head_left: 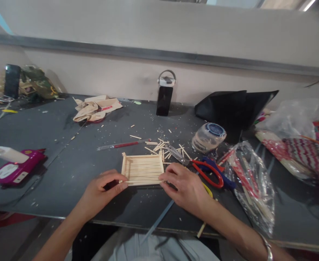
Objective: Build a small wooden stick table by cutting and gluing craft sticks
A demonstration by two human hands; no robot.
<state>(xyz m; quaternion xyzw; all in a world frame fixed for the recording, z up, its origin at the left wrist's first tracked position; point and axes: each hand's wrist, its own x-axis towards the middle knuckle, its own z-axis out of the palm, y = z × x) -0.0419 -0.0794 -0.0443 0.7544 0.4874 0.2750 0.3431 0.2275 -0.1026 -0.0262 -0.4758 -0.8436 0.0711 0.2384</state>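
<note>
A small shallow tray made of pale wooden sticks (143, 167) lies near the table's front edge, with low walls around a slatted floor. My left hand (105, 190) pinches its near left corner between thumb and fingers. At the near right corner, my right hand (185, 185) grips in the same way. The fingertips hide both corners. Just behind the tray is a heap of short cut stick pieces (159, 145). Scissors with red handles (209, 173) lie beside my right hand, close to a blue-handled tool (227, 181) that is partly covered.
Behind the tray lies a thin red stick in clear wrapping (124, 144). A clear jar with a blue lid (206, 139) and a plastic bag of sticks (253, 188) are to the right. A phone (164, 101) stands upright at the back. A magenta socket box (18, 168) sits left.
</note>
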